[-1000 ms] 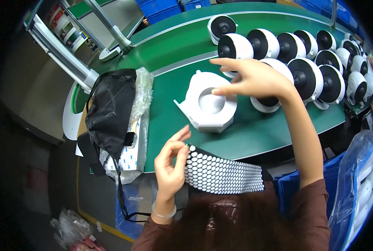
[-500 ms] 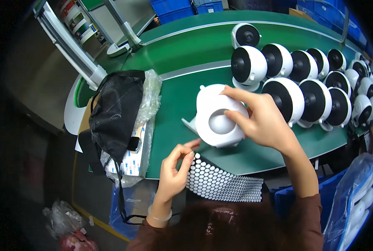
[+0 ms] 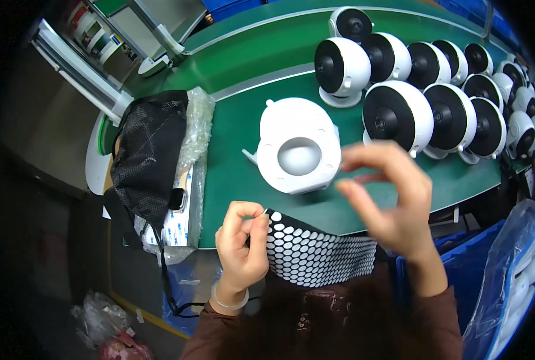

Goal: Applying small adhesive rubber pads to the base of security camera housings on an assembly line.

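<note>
My left hand (image 3: 241, 245) pinches the corner of a black sheet covered with rows of white round adhesive pads (image 3: 303, 255), which hangs over the near table edge. In front of it on the green table lies a white ball-shaped camera (image 3: 291, 120), its ring-shaped base facing up with a round recess in the middle. Several small round marks show on that ring. My right hand (image 3: 396, 201) hovers just right of the base, apart from it, thumb and fingers spread and slightly blurred; I see nothing between them.
Several white cameras with black fronts (image 3: 393, 117) stand in rows at the right. A black mesh bag (image 3: 150, 156) lies on bubble wrap at the left, beside a smartwatch (image 3: 177, 199). A blue bin (image 3: 459, 264) with plastic-wrapped white parts is at lower right.
My right hand has let go of the white camera and drawn back toward me. The camera now rests untouched on the table. My left hand still pinches the sheet's corner.
</note>
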A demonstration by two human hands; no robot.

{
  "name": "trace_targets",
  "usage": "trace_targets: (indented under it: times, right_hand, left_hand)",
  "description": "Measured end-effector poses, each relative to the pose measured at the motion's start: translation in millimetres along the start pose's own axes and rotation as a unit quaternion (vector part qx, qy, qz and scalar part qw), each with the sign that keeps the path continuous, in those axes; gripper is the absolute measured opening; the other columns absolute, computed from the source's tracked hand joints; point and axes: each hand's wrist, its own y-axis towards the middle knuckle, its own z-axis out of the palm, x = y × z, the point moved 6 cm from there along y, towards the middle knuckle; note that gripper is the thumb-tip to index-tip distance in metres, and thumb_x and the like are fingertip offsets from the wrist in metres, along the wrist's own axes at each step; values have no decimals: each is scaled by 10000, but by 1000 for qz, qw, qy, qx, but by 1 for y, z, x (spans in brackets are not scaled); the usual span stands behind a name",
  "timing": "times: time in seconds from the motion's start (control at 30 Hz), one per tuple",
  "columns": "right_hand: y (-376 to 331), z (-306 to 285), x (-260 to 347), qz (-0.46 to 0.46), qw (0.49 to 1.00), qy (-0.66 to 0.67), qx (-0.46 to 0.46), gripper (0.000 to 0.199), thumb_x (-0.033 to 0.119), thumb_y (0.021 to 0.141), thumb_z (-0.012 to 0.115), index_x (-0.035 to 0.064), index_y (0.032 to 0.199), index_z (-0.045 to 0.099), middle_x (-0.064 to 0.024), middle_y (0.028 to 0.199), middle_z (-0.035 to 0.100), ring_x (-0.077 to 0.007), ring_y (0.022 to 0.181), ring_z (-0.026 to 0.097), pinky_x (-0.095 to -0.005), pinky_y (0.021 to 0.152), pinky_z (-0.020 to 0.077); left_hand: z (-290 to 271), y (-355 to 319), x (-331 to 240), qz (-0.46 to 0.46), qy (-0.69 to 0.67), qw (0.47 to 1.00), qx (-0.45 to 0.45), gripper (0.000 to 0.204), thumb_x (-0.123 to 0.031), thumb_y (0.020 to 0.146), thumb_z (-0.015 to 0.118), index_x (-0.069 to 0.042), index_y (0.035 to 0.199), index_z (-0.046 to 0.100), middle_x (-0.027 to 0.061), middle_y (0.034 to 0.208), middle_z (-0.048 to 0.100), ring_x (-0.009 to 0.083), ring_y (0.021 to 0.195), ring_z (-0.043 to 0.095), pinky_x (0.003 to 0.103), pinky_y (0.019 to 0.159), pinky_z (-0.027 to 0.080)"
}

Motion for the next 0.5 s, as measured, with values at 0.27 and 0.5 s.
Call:
trace_targets:
  times: [0.27, 0.5]
  right_hand:
    - [-44, 18, -12, 152, 966, 201, 66, 95, 10, 753, 622, -16, 843, 609, -90, 812, 617, -146, 724, 618, -236, 608, 504]
    - [-52, 30, -28, 248, 925, 274, 86, 147, 45, 721, 679, -11, 832, 601, -65, 808, 602, -118, 711, 601, -227, 650, 486]
  left_hand:
    - [33, 8, -25, 73, 28, 988, 132, 72, 42, 810, 501, 43, 881, 501, 54, 574, 565, 103, 486, 540, 203, 481, 396]
    - [39, 8, -23, 57, 45, 984, 165, 85, 38, 783, 544, 45, 868, 538, 82, 606, 591, 137, 503, 573, 214, 479, 412]
